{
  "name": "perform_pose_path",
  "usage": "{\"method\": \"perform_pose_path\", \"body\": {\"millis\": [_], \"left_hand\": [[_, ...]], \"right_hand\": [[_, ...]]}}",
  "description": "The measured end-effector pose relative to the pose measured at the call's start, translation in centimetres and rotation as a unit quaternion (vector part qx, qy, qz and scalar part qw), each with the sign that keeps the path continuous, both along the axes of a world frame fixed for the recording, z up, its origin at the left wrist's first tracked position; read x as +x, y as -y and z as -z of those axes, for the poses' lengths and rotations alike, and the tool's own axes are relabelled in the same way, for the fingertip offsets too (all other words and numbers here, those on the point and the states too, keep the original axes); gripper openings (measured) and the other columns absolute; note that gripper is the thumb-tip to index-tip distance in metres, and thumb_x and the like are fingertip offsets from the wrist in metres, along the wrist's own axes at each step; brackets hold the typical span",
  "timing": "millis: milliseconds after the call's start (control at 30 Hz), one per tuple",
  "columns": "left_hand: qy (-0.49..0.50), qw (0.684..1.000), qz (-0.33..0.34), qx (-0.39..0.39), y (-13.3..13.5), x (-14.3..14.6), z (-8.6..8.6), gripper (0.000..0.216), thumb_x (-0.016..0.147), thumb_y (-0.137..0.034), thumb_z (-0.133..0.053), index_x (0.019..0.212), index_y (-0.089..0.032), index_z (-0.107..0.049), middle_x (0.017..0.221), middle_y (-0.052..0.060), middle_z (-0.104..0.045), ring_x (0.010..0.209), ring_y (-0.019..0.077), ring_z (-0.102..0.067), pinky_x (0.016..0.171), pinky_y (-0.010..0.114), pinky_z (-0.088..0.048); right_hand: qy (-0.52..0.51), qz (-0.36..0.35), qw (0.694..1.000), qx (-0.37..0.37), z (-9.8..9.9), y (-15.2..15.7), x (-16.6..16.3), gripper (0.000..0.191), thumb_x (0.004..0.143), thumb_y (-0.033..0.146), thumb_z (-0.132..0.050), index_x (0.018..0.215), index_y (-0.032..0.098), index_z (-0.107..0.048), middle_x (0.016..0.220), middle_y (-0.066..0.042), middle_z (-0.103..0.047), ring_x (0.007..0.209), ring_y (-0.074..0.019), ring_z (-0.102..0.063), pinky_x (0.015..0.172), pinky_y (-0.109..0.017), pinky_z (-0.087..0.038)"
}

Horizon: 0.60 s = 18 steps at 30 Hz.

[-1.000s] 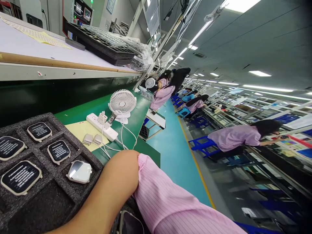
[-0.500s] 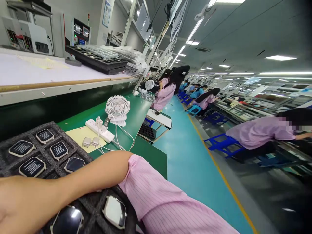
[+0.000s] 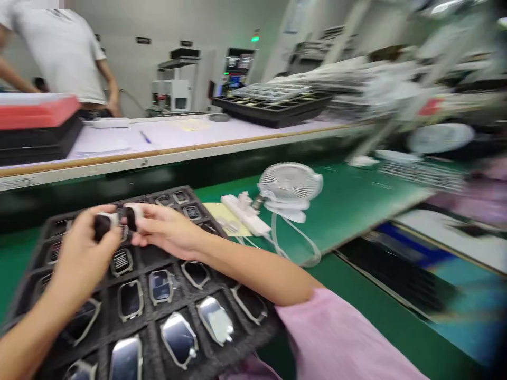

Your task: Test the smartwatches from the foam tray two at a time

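A black foam tray full of square-faced smartwatch bodies, without straps, lies before me on the green bench. My left hand, closed, grips a watch body with a dark face and pale rim between thumb and fingers. Just to its right, my right hand pinches a second dark-and-pale watch body. Both are held close together above the far half of the tray, slightly blurred. Beneath them sits a watch showing lines of white text; nearer ones have dark or reflecting screens.
Right of the tray are a white power strip on yellow paper, a white fan and loose cables. A raised shelf carries black trays and a red-topped stack. Behind it stands a person in white.
My view has swung left, bringing both hands and more of the tray into sight. My right forearm now reaches toward the tray's far side; both hands show watches.
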<state>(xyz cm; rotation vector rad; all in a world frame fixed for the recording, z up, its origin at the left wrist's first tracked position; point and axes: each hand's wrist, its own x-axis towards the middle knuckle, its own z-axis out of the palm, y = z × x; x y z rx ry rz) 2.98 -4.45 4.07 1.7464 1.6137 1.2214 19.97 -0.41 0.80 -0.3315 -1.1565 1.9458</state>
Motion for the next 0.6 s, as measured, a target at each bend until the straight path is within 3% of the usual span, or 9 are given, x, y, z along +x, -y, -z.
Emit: {"method": "perform_pose_path", "body": {"millis": [133,267,433,600], "left_hand": [[0.019,1.0,-0.001,-0.02,1.0,-0.5,2.1,0.048,0.073,-0.038,-0.056,0.115,-0.015,-0.061,0.09,0.004,-0.066,0.068,0.0174,-0.053,0.067,0.031,-0.044],[0.074,0.997,0.027,-0.026,0.6,-0.6,3.7,0.053,0.076,-0.039,-0.058,0.124,-0.018,-0.055,0.09,0.003,-0.064,0.077,0.0183,-0.055,0.07,0.031,-0.044],[0.116,0.992,0.033,-0.023,0.9,-1.0,4.1,0.053,0.076,-0.035,-0.062,0.125,-0.019,-0.053,0.086,0.0,-0.058,0.075,0.0163,-0.053,0.069,0.028,-0.043],[0.092,0.996,0.014,-0.007,1.2,-1.1,3.8,0.048,0.079,-0.035,-0.061,0.124,-0.02,-0.055,0.089,0.001,-0.06,0.078,0.0169,-0.055,0.068,0.028,-0.044]], "right_hand": [[0.005,-0.007,1.0,-0.008,1.7,0.2,0.0,0.048,0.075,0.032,-0.092,0.116,0.019,-0.07,0.09,0.0,-0.066,0.068,-0.0095,-0.061,0.065,-0.022,-0.047],[0.014,-0.03,0.999,-0.001,2.1,0.3,-0.3,0.042,0.079,0.033,-0.089,0.115,0.019,-0.071,0.09,0.0,-0.064,0.071,-0.0097,-0.062,0.066,-0.021,-0.047],[0.017,-0.053,0.998,-0.004,2.2,0.4,-0.2,0.041,0.081,0.033,-0.088,0.115,0.019,-0.071,0.094,-0.001,-0.066,0.072,-0.0096,-0.064,0.066,-0.021,-0.048],[0.016,-0.061,0.998,-0.008,2.3,0.3,-0.3,0.045,0.081,0.033,-0.088,0.12,0.018,-0.069,0.088,-0.001,-0.066,0.072,-0.0107,-0.064,0.067,-0.021,-0.048]]}}
